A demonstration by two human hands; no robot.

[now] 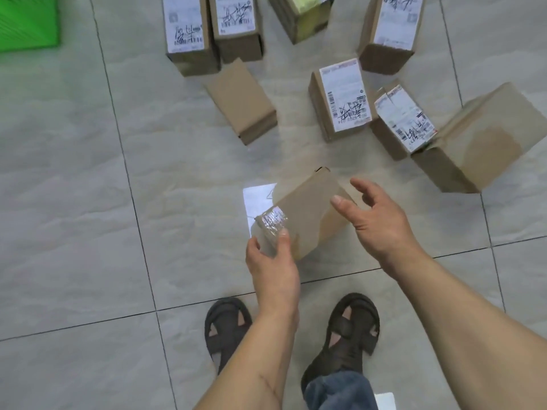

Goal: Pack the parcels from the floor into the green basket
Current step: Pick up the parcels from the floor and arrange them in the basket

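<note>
The left hand (273, 261) pinches the taped near corner of a plain cardboard parcel (307, 211), thumb on glossy, crinkled tape, holding it tilted above the pale tiled floor (88, 202). The right hand (376, 217) hovers beside its right side with fingers spread and loosely bent; whether the thumb touches the cardboard is hard to tell. More rectangular brown boxes (241, 99), most with white printed labels, lie toward the floor's far edge. The ribbed green basket (28, 22) sits at the far left corner.
</note>
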